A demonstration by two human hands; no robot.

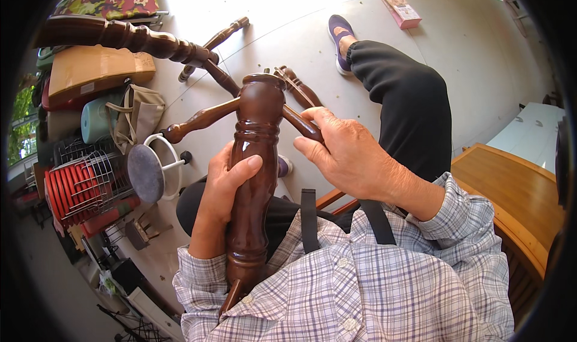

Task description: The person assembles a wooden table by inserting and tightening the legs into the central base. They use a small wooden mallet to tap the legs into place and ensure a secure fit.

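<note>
A thick, glossy dark brown turned wooden post (257,131) lies tilted against my lap and chest, with a small metal stud at its far end. My left hand (223,192) is wrapped round the post's middle from the left, thumb on top. Near the post's far end, my right hand (357,158) grips a short turned wooden peg (302,124) that sticks out to the right. A similar peg (201,118) points left from the post. Another short peg (231,297) juts from the near end, against my shirt.
A long turned wooden piece (138,38) crosses the upper left. Smaller turned pieces (225,36) lie on the tiled floor (288,35). A round grey stool (146,172), a beige bag (144,110) and a cardboard box (99,68) stand left. A wooden chair (511,189) is at right.
</note>
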